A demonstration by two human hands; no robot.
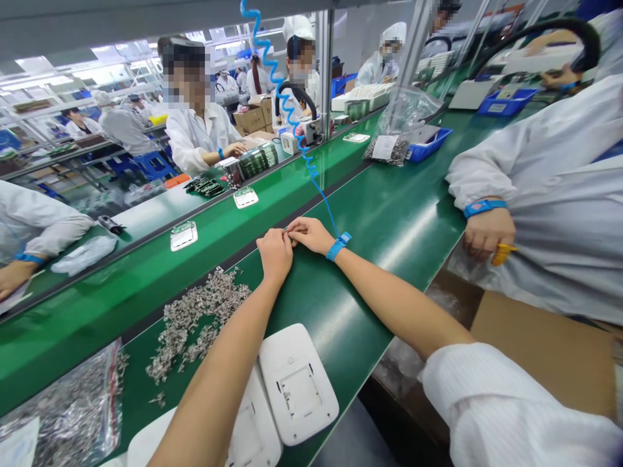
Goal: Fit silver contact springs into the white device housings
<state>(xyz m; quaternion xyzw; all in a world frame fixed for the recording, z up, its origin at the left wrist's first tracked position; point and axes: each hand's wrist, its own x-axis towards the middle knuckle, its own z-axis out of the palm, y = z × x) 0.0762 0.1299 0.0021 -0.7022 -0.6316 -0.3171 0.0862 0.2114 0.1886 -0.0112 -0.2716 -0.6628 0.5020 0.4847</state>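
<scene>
My left hand (276, 256) and my right hand (311, 235) meet over the green bench top, near the conveyor's edge. Both have their fingers pinched together, and whatever lies between the fingertips is too small to make out. Around my right wrist is a blue strap (339, 246) with a coiled blue cord (272, 65) running upward. Left of my left forearm lies a loose heap of small silvery metal parts (199, 318). Below my hands, a white plastic housing (299, 383) with a square recess lies on the bench, and another white housing (256, 421) is partly hidden under my left forearm.
A plastic bag of metal parts (68, 402) lies at the lower left. White covers with circuit boards (183, 236) sit on the green conveyor belt (214, 237). At the right stands a co-worker in a white coat (549, 188), beside a cardboard box (540, 350). Blue trays (506, 102) are farther back.
</scene>
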